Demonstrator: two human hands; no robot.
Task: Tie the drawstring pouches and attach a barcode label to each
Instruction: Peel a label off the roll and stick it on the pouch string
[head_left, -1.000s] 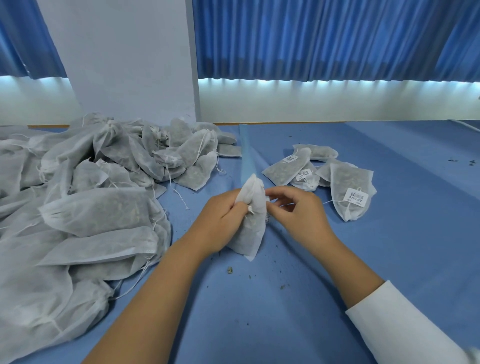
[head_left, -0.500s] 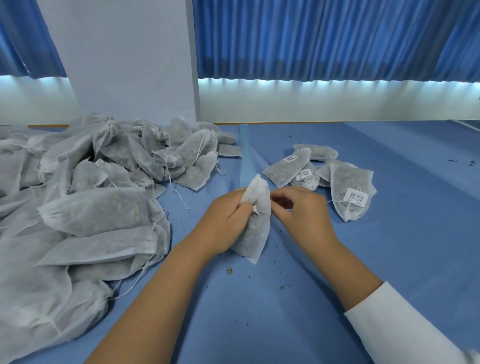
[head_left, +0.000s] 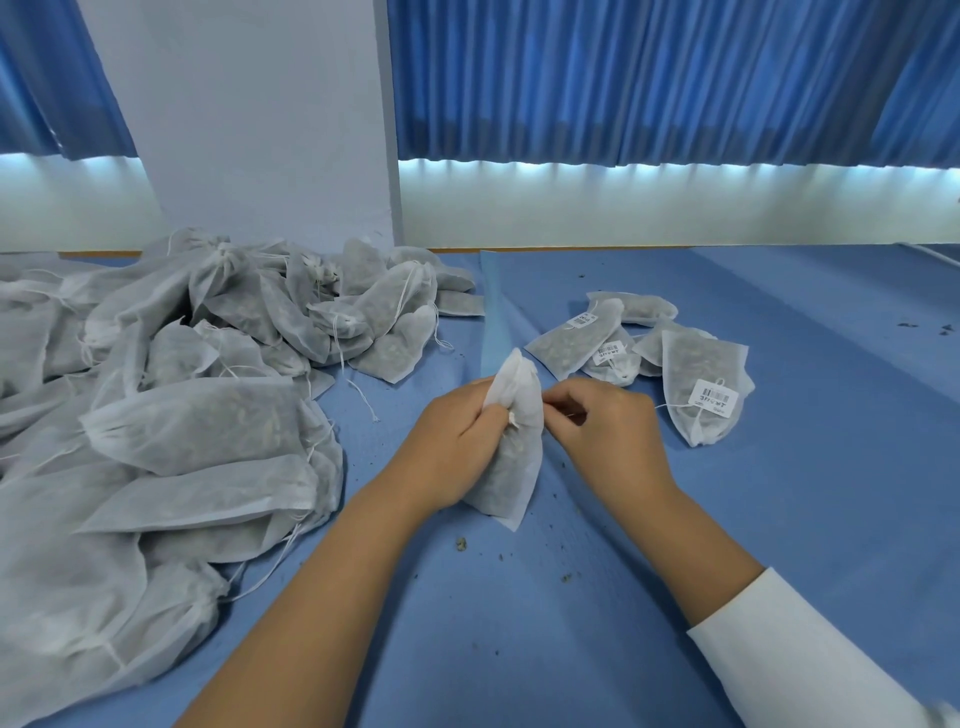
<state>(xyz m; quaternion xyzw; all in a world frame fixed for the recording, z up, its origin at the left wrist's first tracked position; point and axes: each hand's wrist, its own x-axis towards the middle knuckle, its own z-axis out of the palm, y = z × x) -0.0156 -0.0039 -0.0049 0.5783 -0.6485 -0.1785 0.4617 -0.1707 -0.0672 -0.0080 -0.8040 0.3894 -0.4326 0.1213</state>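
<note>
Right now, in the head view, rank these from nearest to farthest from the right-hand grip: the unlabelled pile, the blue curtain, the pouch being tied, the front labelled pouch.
From the right-hand grip:
1. Pouch being tied: at its fingertips, just left.
2. Front labelled pouch: lying just to the right.
3. Unlabelled pile: far left.
4. Blue curtain: far back, beyond everything else.

A blue cloth covers the tabletop (head_left: 675, 597), and a raised fold (head_left: 493, 312) stands in it just above centre. Dark crumbs (head_left: 460, 544) dot the lower middle, with a few more at the right edge. Pleated blue curtains (head_left: 649, 78) hang across the top above a brightly lit white wall (head_left: 623, 208). A pale pillar (head_left: 260, 114) stands upper left.
</note>
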